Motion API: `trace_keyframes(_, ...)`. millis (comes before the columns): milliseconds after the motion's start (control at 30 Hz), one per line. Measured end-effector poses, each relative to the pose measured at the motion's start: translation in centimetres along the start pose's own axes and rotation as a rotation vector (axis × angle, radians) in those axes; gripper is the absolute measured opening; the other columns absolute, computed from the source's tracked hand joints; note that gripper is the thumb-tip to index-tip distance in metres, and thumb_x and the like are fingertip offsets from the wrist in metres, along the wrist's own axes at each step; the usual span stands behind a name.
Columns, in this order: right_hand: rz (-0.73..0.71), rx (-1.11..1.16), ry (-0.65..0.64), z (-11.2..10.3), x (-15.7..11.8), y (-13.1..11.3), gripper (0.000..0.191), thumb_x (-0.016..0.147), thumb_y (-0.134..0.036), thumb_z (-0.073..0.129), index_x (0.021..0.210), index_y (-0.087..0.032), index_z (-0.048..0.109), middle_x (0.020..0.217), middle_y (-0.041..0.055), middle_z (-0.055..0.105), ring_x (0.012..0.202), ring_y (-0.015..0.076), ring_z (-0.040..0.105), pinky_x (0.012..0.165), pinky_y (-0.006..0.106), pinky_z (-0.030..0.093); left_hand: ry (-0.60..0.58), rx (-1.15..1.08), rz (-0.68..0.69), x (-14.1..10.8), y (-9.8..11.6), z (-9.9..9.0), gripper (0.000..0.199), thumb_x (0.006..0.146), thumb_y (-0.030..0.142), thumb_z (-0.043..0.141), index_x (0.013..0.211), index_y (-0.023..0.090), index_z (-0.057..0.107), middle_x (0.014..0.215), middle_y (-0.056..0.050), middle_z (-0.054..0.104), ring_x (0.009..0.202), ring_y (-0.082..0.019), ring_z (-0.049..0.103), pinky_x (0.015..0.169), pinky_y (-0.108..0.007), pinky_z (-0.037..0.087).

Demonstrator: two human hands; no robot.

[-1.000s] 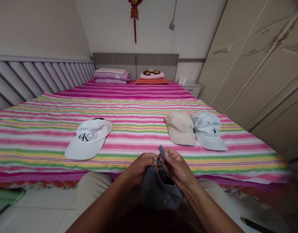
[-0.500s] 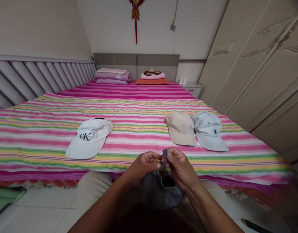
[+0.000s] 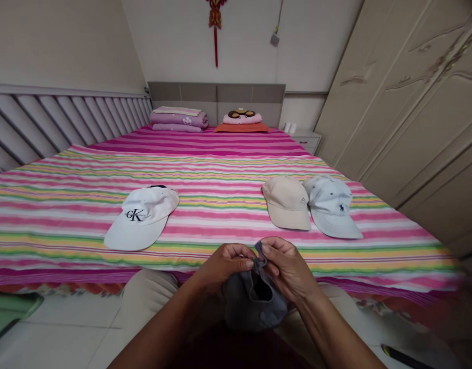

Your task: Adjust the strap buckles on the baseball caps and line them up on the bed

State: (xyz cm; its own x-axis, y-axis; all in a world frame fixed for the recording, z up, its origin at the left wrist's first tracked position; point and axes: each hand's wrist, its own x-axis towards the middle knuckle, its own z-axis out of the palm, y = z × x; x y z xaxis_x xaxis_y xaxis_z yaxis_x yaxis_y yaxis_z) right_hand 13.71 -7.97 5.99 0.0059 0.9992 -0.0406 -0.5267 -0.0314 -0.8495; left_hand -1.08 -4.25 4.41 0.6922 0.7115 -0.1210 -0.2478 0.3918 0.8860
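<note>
A grey cap [image 3: 255, 302] is held over the lap, its crown hanging downward and its back strap [image 3: 260, 251] pointed up and away from the body. The strap is pinched in a closed grip by the left hand [image 3: 228, 264] and the right hand [image 3: 286, 269]. Ahead on a striped bed [image 3: 220, 225], a white cap [image 3: 141, 218] lies well apart from a beige cap [image 3: 286, 204], which touches a pale blue cap [image 3: 330, 207].

Head-worn view, forward and down over left hand [image 3: 224, 264] and right hand [image 3: 288, 269]
</note>
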Motion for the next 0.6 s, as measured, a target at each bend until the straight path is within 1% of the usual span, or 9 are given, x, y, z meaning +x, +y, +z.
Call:
trace_keyframes(100, 0.026, 0.05, 0.022, -0.12, 0.13, -0.08, 0.017, 0.056, -0.022, 0.076, 0.068, -0.015, 0.066, 0.046, -0.0054, 0.052, 0.032, -0.0007, 0.024, 0.032, 0.015, 0.015, 0.024, -0.08, -0.047, 0.07, -0.18, -0.08, 0.02, 0.058, 0.022, 0.074, 0.07, 0.011, 0.063, 0.062, -0.001, 0.063, 0.052, -0.009, 0.055, 0.055, -0.021, 0.04)
trace_keyframes(167, 0.045, 0.057, 0.03, -0.17, 0.2, -0.13, 0.018, 0.055, -0.021, 0.076, 0.069, -0.015, 0.066, 0.044, -0.007, 0.05, 0.031, -0.0012, 0.024, 0.032, 0.014, 0.017, 0.02, -0.121, -0.058, 0.1, -0.2, -0.04, 0.02, 0.057, 0.022, 0.074, 0.07, 0.011, 0.063, 0.06, -0.002, 0.063, 0.051, -0.009, 0.055, 0.053, -0.02, 0.041)
trace_keyframes(300, 0.099, 0.026, -0.009, -0.17, 0.22, -0.18, 0.017, 0.058, -0.023, 0.074, 0.068, -0.016, 0.063, 0.041, -0.008, 0.047, 0.031, 0.0003, 0.032, 0.035, 0.014, 0.028, -0.025, -0.145, -0.033, 0.1, -0.09, 0.14, 0.02, 0.061, 0.024, 0.071, 0.072, 0.009, 0.064, 0.065, -0.006, 0.065, 0.058, -0.011, 0.058, 0.059, -0.021, 0.044)
trace_keyframes(367, 0.106, 0.0, -0.017, -0.14, 0.22, -0.2, 0.017, 0.059, -0.024, 0.074, 0.065, -0.016, 0.06, 0.04, -0.0082, 0.046, 0.031, 0.0014, 0.035, 0.036, 0.015, 0.031, -0.028, -0.154, -0.033, 0.1, -0.1, 0.16, 0.021, 0.062, 0.026, 0.071, 0.072, 0.009, 0.063, 0.064, -0.007, 0.065, 0.057, -0.011, 0.058, 0.058, -0.021, 0.043)
trace_keyframes(433, 0.101, -0.019, -0.004, -0.11, 0.23, -0.24, 0.019, 0.058, -0.024, 0.075, 0.062, -0.016, 0.058, 0.04, -0.0083, 0.045, 0.032, 0.0016, 0.035, 0.034, 0.014, 0.028, -0.015, -0.164, -0.037, 0.12, -0.17, 0.11, 0.022, 0.062, 0.026, 0.071, 0.072, 0.009, 0.063, 0.063, -0.006, 0.064, 0.055, -0.011, 0.057, 0.056, -0.021, 0.043)
trace_keyframes(533, 0.1, -0.063, 0.014, -0.08, 0.29, -0.35, 0.022, 0.055, -0.024, 0.075, 0.061, -0.015, 0.056, 0.042, -0.0066, 0.048, 0.033, 0.0017, 0.035, 0.032, 0.014, 0.016, 0.013, -0.171, -0.04, 0.2, -0.33, -0.01, 0.022, 0.06, 0.026, 0.072, 0.072, 0.009, 0.063, 0.061, -0.005, 0.064, 0.053, -0.01, 0.057, 0.055, -0.021, 0.043)
trace_keyframes(600, 0.1, -0.107, 0.018, -0.04, 0.33, -0.43, 0.021, 0.055, -0.024, 0.074, 0.061, -0.015, 0.057, 0.043, -0.0059, 0.048, 0.033, 0.0015, 0.032, 0.032, 0.015, 0.013, 0.029, -0.172, -0.043, 0.25, -0.41, -0.09, 0.023, 0.06, 0.026, 0.072, 0.071, 0.008, 0.063, 0.061, -0.005, 0.064, 0.052, -0.01, 0.057, 0.054, -0.021, 0.043)
